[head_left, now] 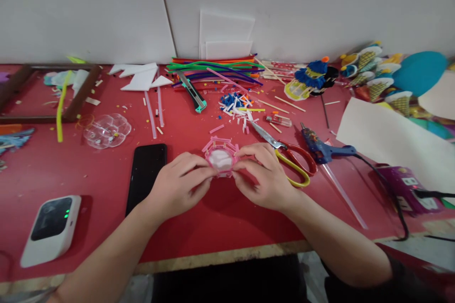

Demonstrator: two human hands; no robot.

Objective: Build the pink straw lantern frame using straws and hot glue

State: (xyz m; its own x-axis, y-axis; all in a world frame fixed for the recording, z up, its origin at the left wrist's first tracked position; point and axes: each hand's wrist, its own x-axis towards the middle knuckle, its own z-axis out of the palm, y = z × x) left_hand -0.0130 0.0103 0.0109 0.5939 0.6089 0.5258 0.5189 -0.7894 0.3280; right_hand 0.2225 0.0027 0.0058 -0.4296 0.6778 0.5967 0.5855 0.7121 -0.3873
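Between my two hands is a small pink ring-shaped craft frame (pixel 221 141) with a white base, built of short pink pieces and little sticks. My left hand (pixel 183 180) pinches its left side with thumb and fingertips. On the opposite side, my right hand (pixel 265 177) grips the rim the same way. The frame is held just above the red table, its far side tilted up into view. Scissors (pixel 291 156) with one red and one yellow handle lie right behind my right hand. A black phone (pixel 147 170) lies beside my left hand.
A blue glue gun (pixel 323 147) with its cord and a purple box (pixel 405 189) stand at right. A teal cutter (pixel 192 92), pipe cleaners (pixel 213 68) and cut scraps (pixel 236 102) lie at the back. A white device (pixel 53 229) sits front left.
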